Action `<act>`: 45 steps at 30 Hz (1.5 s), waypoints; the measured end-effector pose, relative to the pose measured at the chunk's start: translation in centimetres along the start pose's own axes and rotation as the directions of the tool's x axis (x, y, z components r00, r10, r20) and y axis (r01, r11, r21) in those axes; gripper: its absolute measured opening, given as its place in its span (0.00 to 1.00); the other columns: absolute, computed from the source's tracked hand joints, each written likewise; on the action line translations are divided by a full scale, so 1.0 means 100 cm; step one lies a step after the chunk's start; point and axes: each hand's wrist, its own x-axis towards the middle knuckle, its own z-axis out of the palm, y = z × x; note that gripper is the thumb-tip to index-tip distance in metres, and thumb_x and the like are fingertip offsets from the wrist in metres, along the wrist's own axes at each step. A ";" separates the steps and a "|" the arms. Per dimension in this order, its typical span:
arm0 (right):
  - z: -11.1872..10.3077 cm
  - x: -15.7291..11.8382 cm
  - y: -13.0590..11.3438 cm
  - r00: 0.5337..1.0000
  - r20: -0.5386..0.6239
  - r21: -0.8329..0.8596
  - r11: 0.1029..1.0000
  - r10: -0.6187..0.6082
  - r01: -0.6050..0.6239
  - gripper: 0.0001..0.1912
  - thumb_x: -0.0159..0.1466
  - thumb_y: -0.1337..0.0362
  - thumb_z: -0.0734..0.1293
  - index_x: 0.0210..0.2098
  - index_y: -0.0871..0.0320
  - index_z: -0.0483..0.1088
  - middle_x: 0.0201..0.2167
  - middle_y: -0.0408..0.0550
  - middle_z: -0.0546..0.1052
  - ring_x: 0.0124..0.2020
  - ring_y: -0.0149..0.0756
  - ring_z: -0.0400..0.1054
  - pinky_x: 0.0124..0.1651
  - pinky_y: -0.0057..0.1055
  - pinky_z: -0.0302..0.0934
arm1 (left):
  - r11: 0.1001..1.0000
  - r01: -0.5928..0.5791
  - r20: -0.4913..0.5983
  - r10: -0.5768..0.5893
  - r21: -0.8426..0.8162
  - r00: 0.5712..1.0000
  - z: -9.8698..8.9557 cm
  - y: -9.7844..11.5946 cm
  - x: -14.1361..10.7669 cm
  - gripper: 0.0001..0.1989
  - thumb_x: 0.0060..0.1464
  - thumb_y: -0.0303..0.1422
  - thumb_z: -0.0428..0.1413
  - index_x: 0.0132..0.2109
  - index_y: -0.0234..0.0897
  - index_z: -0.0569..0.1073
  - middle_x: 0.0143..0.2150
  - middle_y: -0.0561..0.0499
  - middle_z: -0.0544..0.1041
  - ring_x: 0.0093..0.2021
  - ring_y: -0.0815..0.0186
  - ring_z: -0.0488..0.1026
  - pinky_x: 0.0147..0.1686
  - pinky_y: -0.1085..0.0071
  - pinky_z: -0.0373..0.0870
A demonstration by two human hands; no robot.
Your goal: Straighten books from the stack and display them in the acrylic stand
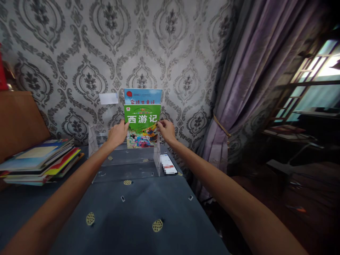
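Note:
A green picture book point(142, 125) with white Chinese characters is held upright by its two side edges. My left hand point(118, 134) grips the left edge and my right hand point(166, 130) pinches the right edge. Directly behind it a blue book point(143, 95) stands taller, its top strip showing. Both books are at a clear plastic rack point(157, 161) on the table. Whether the green book's lower edge touches the rack I cannot tell.
A pile of books point(39, 159) lies at the left beside a brown box point(21, 120). A phone point(168, 164) rests right of the rack, near the edge of the dark patterned tablecloth point(127, 216). Patterned wallpaper rises behind; a purple curtain point(231, 88) hangs at the right.

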 end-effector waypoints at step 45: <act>-0.013 -0.088 0.002 0.995 0.096 0.168 0.986 -0.016 -0.001 0.21 0.59 0.48 0.67 0.47 0.53 0.69 0.31 0.51 0.77 0.32 0.48 0.75 0.26 0.38 0.66 | 0.930 0.315 -0.043 -0.313 0.189 0.949 -0.011 -0.209 -0.107 0.26 0.63 0.46 0.47 0.58 0.28 0.65 0.57 0.30 0.71 0.59 0.45 0.66 0.56 0.54 0.64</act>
